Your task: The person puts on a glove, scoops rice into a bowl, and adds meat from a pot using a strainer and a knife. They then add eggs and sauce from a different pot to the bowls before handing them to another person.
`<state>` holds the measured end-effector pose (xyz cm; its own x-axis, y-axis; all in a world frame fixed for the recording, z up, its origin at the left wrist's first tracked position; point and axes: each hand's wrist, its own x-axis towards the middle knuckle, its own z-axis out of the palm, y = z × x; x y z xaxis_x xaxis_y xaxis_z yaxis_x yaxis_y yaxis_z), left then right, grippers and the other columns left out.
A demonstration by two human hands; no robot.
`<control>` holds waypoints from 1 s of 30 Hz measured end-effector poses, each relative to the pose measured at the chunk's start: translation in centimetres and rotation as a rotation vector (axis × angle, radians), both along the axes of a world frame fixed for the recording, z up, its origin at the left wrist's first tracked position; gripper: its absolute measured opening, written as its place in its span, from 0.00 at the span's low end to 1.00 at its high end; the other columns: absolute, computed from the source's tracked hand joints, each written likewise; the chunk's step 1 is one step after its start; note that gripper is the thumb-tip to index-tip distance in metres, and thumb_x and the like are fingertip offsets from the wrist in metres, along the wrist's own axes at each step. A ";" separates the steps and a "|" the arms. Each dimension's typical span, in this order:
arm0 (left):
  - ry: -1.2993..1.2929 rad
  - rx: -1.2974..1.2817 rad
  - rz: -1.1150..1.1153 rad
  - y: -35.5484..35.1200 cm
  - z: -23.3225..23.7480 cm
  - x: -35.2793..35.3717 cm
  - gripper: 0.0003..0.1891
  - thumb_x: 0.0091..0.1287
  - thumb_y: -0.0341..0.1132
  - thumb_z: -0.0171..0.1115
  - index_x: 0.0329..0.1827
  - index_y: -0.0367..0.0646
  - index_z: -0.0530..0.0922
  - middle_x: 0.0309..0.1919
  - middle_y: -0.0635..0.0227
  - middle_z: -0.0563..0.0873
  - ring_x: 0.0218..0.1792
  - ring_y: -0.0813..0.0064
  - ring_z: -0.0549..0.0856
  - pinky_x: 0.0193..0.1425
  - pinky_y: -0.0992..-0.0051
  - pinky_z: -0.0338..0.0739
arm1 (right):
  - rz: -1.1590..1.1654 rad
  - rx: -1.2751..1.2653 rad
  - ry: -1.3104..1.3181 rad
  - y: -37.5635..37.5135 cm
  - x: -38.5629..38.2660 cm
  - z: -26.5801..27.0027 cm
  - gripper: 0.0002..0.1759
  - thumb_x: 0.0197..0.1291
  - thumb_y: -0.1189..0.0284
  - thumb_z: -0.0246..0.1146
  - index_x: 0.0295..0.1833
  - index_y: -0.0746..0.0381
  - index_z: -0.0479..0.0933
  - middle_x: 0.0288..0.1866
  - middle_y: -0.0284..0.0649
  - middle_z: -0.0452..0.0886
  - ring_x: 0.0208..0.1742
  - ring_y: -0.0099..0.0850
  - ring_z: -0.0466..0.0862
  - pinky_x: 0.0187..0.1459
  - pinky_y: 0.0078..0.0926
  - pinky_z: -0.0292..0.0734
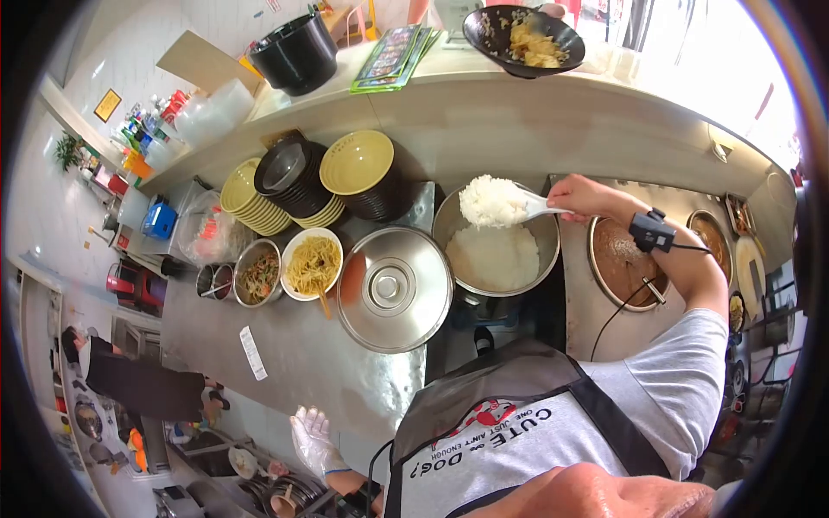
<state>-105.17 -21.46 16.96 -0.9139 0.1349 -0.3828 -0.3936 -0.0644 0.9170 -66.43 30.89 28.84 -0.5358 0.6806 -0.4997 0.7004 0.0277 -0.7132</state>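
My right hand (580, 198) is closed round the handle of a white rice paddle (537, 205). A large heap of white rice (490, 202) sits on its blade, above the rim of a deep metal rice pot (551, 264). More rice (494, 257) lies inside that pot. Low on the left, my left hand (313, 440), in a clear plastic glove, is held away from everything with its fingers extended. Beside the pot, a round steel lid (395, 290) with a knob rests on the counter.
Stacked bowls (357, 162), a bowl of shredded yellow food (313, 266) and a bowl of mixed vegetables (257, 273) stand left. Brown sauce (623, 264) fills a right-hand well. On the ledge, another person's hand touches a black bowl of food (523, 41). A co-worker (147, 380) stands far left.
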 end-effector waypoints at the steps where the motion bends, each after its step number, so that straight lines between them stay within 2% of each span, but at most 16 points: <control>1: 0.006 -0.005 0.009 -0.4 -0.3 0.1 0.27 0.75 0.53 0.55 0.61 0.37 0.76 0.43 0.63 0.84 0.40 0.71 0.82 0.48 0.71 0.77 | -0.014 0.031 0.021 -0.3 0.1 1.3 0.13 0.69 0.65 0.60 0.43 0.64 0.83 0.19 0.31 0.73 0.16 0.20 0.70 0.19 0.21 0.66; 4: 0.015 0.018 0.013 -0.9 -0.4 0.5 0.25 0.75 0.52 0.55 0.58 0.37 0.77 0.40 0.64 0.84 0.38 0.72 0.82 0.46 0.72 0.76 | -0.037 0.005 0.023 -1.7 0.4 6.3 0.13 0.68 0.65 0.60 0.42 0.64 0.83 0.18 0.30 0.73 0.15 0.18 0.68 0.18 0.20 0.65; 5: -0.008 0.066 0.002 -1.5 -0.8 0.4 0.24 0.76 0.52 0.54 0.57 0.37 0.77 0.39 0.64 0.84 0.37 0.73 0.81 0.45 0.72 0.76 | -0.041 0.010 0.014 -2.3 0.4 7.5 0.13 0.71 0.65 0.58 0.43 0.62 0.83 0.18 0.27 0.72 0.15 0.15 0.66 0.17 0.15 0.60; 10: -0.057 0.144 0.004 -3.2 -1.8 0.2 0.22 0.76 0.51 0.54 0.56 0.38 0.76 0.36 0.65 0.83 0.34 0.75 0.81 0.42 0.74 0.76 | -0.096 -0.009 0.051 -3.7 0.7 13.0 0.13 0.71 0.66 0.57 0.41 0.62 0.82 0.17 0.27 0.71 0.14 0.14 0.63 0.16 0.15 0.57; 13: -0.055 0.163 -0.030 -3.6 -2.3 0.0 0.23 0.76 0.51 0.54 0.57 0.38 0.76 0.36 0.66 0.83 0.34 0.75 0.80 0.41 0.74 0.76 | -0.041 -0.110 0.097 -3.3 0.9 15.9 0.13 0.71 0.66 0.57 0.41 0.64 0.80 0.16 0.28 0.70 0.13 0.13 0.61 0.14 0.14 0.54; 16: -0.075 0.112 -0.007 -3.1 -1.7 0.5 0.23 0.76 0.51 0.54 0.57 0.38 0.76 0.36 0.66 0.83 0.34 0.75 0.80 0.41 0.75 0.75 | -0.017 -0.107 0.136 -2.6 1.2 18.6 0.12 0.70 0.65 0.58 0.41 0.62 0.81 0.17 0.28 0.70 0.13 0.13 0.60 0.13 0.14 0.53; 20: -0.078 0.077 0.005 -2.3 -1.3 1.7 0.23 0.76 0.51 0.54 0.57 0.38 0.75 0.35 0.67 0.82 0.33 0.76 0.79 0.41 0.76 0.74 | -0.050 0.044 0.088 -1.2 1.6 22.6 0.13 0.70 0.64 0.58 0.40 0.63 0.80 0.18 0.27 0.69 0.13 0.12 0.59 0.13 0.12 0.53; 22: -0.073 0.085 -0.010 -2.2 -1.5 1.9 0.23 0.76 0.51 0.54 0.57 0.38 0.75 0.34 0.68 0.81 0.33 0.76 0.79 0.41 0.76 0.73 | -0.072 0.070 0.086 -0.3 1.6 24.0 0.13 0.70 0.66 0.57 0.38 0.64 0.80 0.16 0.26 0.70 0.12 0.12 0.62 0.13 0.12 0.55; 24: -0.084 0.087 -0.043 -2.3 -1.9 2.1 0.23 0.76 0.51 0.54 0.56 0.38 0.76 0.34 0.69 0.81 0.33 0.77 0.78 0.41 0.76 0.73 | -0.145 0.241 0.080 1.3 1.5 24.0 0.12 0.69 0.66 0.57 0.38 0.63 0.80 0.16 0.27 0.71 0.13 0.12 0.63 0.14 0.13 0.57; 25: -0.083 0.096 -0.037 -2.3 -2.1 2.1 0.23 0.76 0.51 0.54 0.56 0.38 0.76 0.34 0.69 0.81 0.33 0.77 0.78 0.41 0.76 0.73 | -0.142 0.368 0.076 2.5 1.5 23.4 0.12 0.69 0.67 0.57 0.37 0.64 0.80 0.16 0.29 0.72 0.13 0.16 0.66 0.14 0.20 0.61; 26: -0.089 0.087 -0.031 -2.3 -2.2 2.2 0.23 0.76 0.52 0.54 0.56 0.38 0.76 0.34 0.69 0.81 0.33 0.77 0.78 0.42 0.76 0.73 | -0.134 0.375 0.078 3.4 1.2 22.6 0.12 0.69 0.67 0.57 0.37 0.64 0.80 0.16 0.29 0.72 0.13 0.16 0.66 0.14 0.20 0.61; 28: -0.094 0.086 -0.015 -2.0 -1.8 2.6 0.23 0.75 0.52 0.54 0.55 0.38 0.76 0.34 0.69 0.81 0.33 0.77 0.78 0.42 0.76 0.73 | -0.213 0.874 -0.112 5.0 0.4 20.8 0.12 0.68 0.68 0.57 0.38 0.65 0.79 0.16 0.35 0.74 0.15 0.26 0.74 0.17 0.30 0.69; 29: -0.104 0.061 0.006 -1.9 -1.2 3.0 0.23 0.75 0.52 0.55 0.55 0.39 0.76 0.34 0.70 0.81 0.33 0.77 0.78 0.42 0.75 0.73 | -0.028 1.329 -0.215 5.6 0.8 19.5 0.09 0.66 0.70 0.59 0.40 0.66 0.78 0.20 0.43 0.79 0.22 0.36 0.83 0.24 0.38 0.76; 30: -0.115 0.035 0.027 -1.8 -0.9 3.2 0.23 0.75 0.53 0.55 0.55 0.39 0.77 0.34 0.70 0.82 0.33 0.76 0.78 0.42 0.75 0.74 | 0.013 1.697 -0.445 5.7 0.5 18.2 0.07 0.61 0.74 0.62 0.44 0.64 0.77 0.27 0.48 0.82 0.30 0.40 0.87 0.31 0.38 0.81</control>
<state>-101.93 -23.22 16.08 -0.8675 0.1263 -0.4811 -0.4941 -0.1073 0.8628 -65.96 36.57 47.06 -0.5772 0.5554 0.5987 0.8106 0.4786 0.3375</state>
